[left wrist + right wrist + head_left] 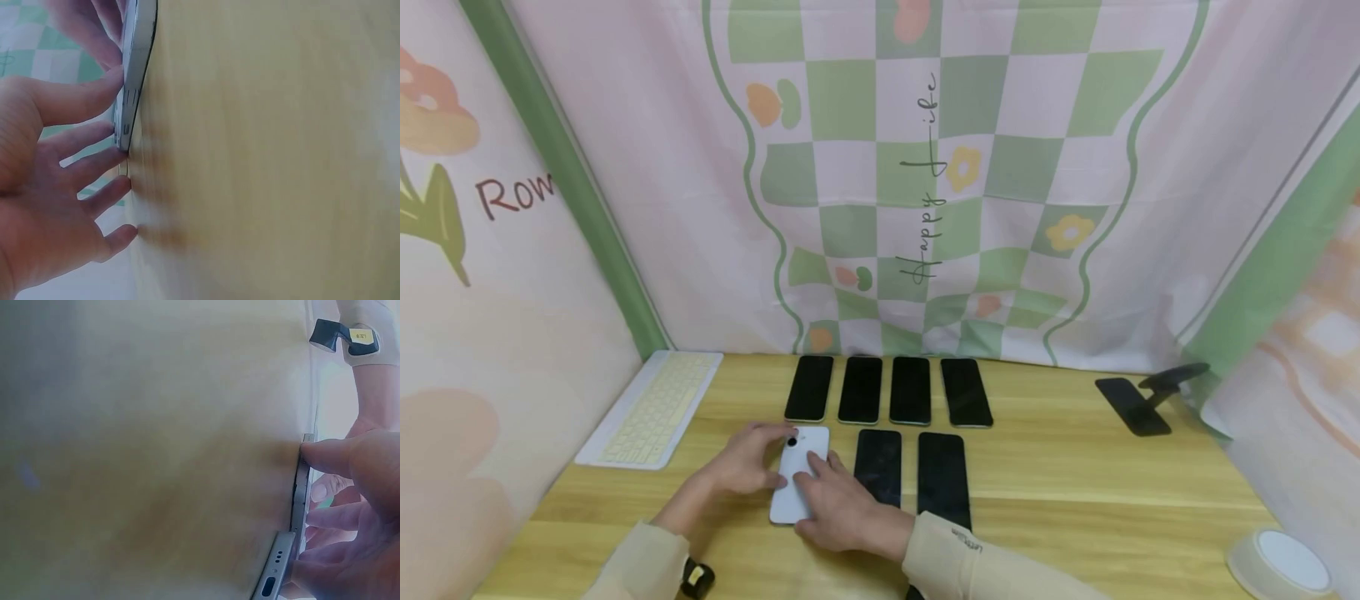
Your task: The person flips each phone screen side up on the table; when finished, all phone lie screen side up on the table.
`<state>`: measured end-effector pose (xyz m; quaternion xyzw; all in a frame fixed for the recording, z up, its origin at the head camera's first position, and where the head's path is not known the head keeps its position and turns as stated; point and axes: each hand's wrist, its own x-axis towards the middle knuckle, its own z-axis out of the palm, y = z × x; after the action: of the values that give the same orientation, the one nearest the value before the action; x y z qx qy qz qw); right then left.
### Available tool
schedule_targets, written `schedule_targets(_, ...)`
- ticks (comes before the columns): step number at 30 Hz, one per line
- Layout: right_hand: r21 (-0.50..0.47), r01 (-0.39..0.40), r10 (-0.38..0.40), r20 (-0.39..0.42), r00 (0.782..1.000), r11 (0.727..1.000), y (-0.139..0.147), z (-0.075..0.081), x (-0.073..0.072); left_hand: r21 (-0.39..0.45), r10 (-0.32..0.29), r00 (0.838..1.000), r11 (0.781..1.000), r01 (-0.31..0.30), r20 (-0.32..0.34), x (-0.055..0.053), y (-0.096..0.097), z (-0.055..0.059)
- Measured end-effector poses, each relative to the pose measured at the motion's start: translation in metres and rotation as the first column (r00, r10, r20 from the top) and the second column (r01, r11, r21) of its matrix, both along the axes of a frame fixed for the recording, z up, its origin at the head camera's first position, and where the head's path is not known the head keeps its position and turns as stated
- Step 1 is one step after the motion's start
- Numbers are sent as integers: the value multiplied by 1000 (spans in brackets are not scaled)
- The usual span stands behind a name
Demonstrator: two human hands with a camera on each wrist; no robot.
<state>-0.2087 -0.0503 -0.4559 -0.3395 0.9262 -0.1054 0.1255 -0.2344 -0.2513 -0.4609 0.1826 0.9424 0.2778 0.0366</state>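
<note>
A white smartphone (788,502) lies back up on the wooden table, its camera at the far end. My left hand (747,458) is at its left side, thumb at the long edge and forefinger by the far corner. In the left wrist view, the other fingers of the left hand (62,194) spread fairly straight past the phone's end. My right hand (842,504) lies over the phone's right side, fingertips on its back, thumb near the lower right corner. In the right wrist view, the right thumb (328,457) touches the phone's edge.
Several black-screened phones (910,390) stand in a row along the back. Two more, a nearer phone (877,467) and its neighbour (943,475), lie beside my right hand. A white keyboard (658,408) is left; a black stand (1138,406) and tape roll (1277,562) are right.
</note>
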Motion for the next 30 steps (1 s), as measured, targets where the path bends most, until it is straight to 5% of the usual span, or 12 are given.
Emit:
schedule_targets(5,-13,-2,2,3,1000,1000,1,2,1,144,3,1000,990,-7,27,-6,1,-4)
schedule_targets(11,-24,-14,14,5,1000,1000,2,1,3,314,137,972,930,-193,193,-10,7,-4)
schedule_targets(17,-20,-34,35,40,999,999,4,-1,3,366,199,948,887,-282,250,-11,10,-3)
schedule_targets(30,-19,-50,51,29,998,999,7,1,3,453,180,948,845,-285,261,-9,12,-3)
